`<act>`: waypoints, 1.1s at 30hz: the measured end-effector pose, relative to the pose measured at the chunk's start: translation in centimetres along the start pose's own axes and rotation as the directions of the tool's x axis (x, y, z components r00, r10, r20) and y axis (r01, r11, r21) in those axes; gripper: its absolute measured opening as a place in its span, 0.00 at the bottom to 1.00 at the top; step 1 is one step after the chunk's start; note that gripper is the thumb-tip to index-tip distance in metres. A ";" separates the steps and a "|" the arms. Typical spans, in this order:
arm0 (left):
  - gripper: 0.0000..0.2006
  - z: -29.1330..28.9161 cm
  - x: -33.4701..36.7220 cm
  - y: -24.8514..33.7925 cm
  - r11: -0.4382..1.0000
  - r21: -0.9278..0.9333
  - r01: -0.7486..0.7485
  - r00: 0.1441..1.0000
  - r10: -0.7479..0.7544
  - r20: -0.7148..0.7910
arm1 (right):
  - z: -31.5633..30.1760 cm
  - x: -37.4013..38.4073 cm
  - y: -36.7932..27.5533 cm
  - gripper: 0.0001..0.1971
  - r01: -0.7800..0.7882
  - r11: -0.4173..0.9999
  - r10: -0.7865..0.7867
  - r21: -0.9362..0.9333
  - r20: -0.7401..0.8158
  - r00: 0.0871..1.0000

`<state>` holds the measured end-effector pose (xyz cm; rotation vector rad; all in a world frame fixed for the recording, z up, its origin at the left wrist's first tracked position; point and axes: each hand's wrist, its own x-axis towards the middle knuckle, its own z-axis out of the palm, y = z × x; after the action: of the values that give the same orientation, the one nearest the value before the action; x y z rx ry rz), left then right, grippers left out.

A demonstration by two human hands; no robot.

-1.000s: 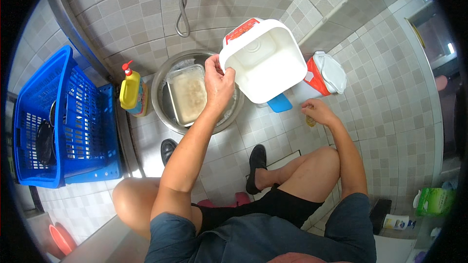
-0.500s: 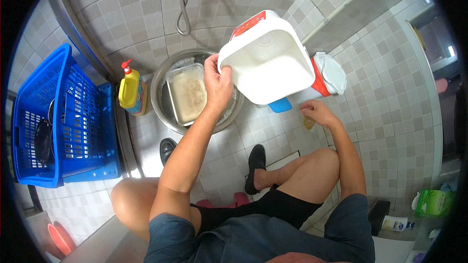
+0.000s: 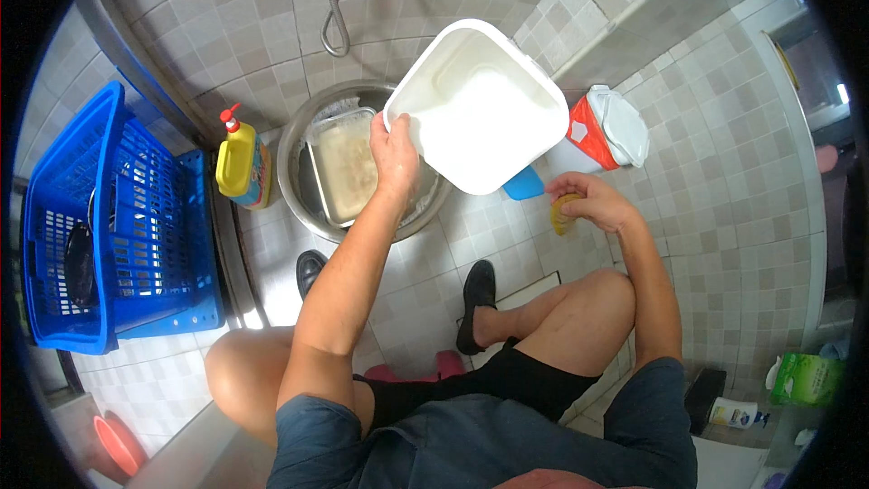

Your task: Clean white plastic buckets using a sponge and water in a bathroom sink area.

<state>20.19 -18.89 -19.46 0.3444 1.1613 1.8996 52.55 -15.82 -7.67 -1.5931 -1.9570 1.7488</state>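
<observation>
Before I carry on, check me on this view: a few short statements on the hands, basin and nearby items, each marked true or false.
1. The left hand grips the white container at its rim. True.
2. The right hand grips that container too. False: the right hand holds a yellow item.
3. A rectangular tray sits inside the round basin. True.
4. The yellow bottle stands right of the basin. False: the yellow bottle stands left of it.

Blue basket (image 3: 109, 244) far left — green packet (image 3: 806, 378) far right.
</observation>
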 end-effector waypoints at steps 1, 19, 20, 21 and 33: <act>0.19 0.1 0.1 0.0 1.000 0.003 0.005 1.000 -0.005 0.003 | 0.1 -0.1 -0.1 0.24 0.041 0.999 -0.041 0.012 0.024 0.999; 0.20 -1.0 2.6 5.1 0.770 0.511 -0.381 0.904 0.425 0.032 | 1.8 5.1 -0.5 0.16 0.079 0.979 -0.083 0.190 0.015 0.996; 0.17 -1.0 2.9 5.6 0.771 0.484 -0.412 0.880 0.475 -0.008 | 2.3 5.9 -0.8 0.17 0.057 0.992 -0.058 0.114 0.000 0.998; 0.17 -1.4 3.6 6.1 0.764 0.498 -0.411 0.878 0.479 -0.010 | 2.9 6.6 -1.2 0.17 0.059 0.991 -0.061 0.122 0.013 0.998; 0.21 -2.8 5.4 10.3 0.914 0.267 -0.306 0.923 0.353 -0.151 | 12.5 25.1 2.5 0.26 0.125 0.899 -0.244 -0.419 -0.243 0.939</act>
<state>9.87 -18.33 -13.46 0.5227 1.5515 2.1259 34.62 -7.31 -27.60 -1.5856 -2.3181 1.0192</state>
